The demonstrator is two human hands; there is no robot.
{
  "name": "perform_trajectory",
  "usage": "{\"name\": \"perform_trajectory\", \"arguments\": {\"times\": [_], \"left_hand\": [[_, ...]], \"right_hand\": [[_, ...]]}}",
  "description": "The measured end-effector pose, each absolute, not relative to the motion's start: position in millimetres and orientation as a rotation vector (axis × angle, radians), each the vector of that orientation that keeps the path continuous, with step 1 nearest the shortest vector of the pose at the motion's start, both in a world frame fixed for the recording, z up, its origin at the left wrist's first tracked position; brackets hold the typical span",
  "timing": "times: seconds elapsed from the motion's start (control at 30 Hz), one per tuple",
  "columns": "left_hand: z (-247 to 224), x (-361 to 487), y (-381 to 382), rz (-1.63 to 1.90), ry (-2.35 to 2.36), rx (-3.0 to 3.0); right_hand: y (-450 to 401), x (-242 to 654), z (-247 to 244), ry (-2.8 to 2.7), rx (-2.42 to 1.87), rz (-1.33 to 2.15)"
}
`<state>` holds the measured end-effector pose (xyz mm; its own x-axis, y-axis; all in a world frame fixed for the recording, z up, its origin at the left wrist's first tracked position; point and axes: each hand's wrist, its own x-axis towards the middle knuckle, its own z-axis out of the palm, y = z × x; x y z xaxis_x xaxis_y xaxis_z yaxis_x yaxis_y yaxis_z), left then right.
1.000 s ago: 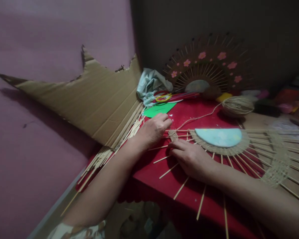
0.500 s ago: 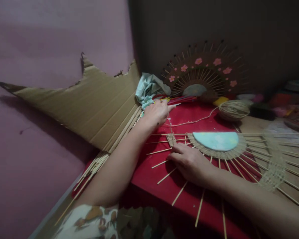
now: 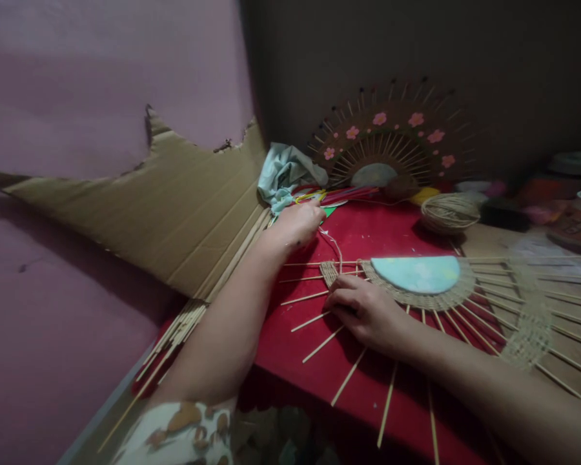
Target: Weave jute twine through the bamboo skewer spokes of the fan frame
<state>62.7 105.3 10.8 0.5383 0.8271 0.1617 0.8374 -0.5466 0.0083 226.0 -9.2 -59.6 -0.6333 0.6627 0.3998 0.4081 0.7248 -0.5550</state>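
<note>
Clearly left hand (image 3: 297, 227) holds one strand (image 3: 339, 249) (right hand (image 3: 368, 315): one fan (image 3: 416, 274)).

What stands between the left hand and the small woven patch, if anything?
Nothing visible blocks the left hand: red cloth shows between it and the woven patch. A twine strand curves beside that gap to the right hand, at the patch's edge.
</note>
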Motion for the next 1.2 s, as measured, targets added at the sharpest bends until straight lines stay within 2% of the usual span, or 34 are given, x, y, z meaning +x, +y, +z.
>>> {"name": "perform_trajectory", "arguments": {"times": [0.17, 0.27, 0.37, 0.67, 0.87, 1.2], "left_hand": [[23, 63, 69, -0.098, -1.226, -3.067], [14, 65, 62, -0.058, -1.011, -3.361], [-2, 66, 63, -0.085, -0.887, -3.406], [-20, 60, 68, -0.246, -0.906, -3.348], [-17, 54, 70, -0.338, -1.072, -3.264], [-11, 52, 65, -0.105, -1.217, -3.077]], "right_hand": [[-7, 227, -60, -2.328, -0.792, 0.551], [-7, 228, -61, -2.324, -0.78, 0.513], [-7, 228, -61, -2.339, -0.754, 0.48], [-8, 231, -57, -2.233, -0.706, 0.594], [-9, 231, -54, -2.034, -0.908, 0.592], [-9, 229, -57, -2.227, -0.96, 0.467]]}}
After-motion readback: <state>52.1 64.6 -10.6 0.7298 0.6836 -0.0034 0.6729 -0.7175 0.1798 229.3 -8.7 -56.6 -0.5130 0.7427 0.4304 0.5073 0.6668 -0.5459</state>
